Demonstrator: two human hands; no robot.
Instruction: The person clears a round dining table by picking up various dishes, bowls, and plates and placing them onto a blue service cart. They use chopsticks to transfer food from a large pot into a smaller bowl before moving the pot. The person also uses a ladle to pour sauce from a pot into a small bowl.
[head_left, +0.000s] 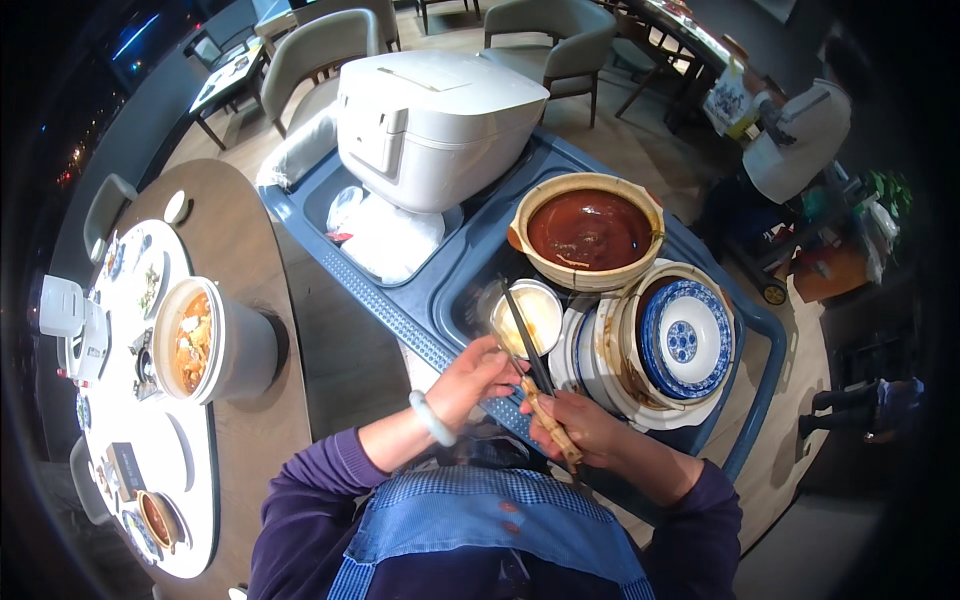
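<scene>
My right hand (581, 427) grips a utensil with a jointed bamboo-like handle (553, 421) together with long dark sticks, probably chopsticks (522, 319). My left hand (469, 379), with a pale bangle at the wrist, has its fingertips at the utensil's thin shaft; whether they pinch it is unclear. Beyond the fingertips, a white tub (541, 311) with pale residue sits in the blue cart's tray. To its right lean stacked used dishes (600, 352), topped by a blue-and-white plate (686, 337). A clay pot (589, 229) of reddish-brown liquid stands behind them.
A large white lidded bin (439, 127) rests on the far part of the blue cart (397, 315), near a white plastic bag (394, 232). At left, a round table (259, 322) holds a bucket of food waste (240, 341) and dishes. A person (799, 139) stands at upper right.
</scene>
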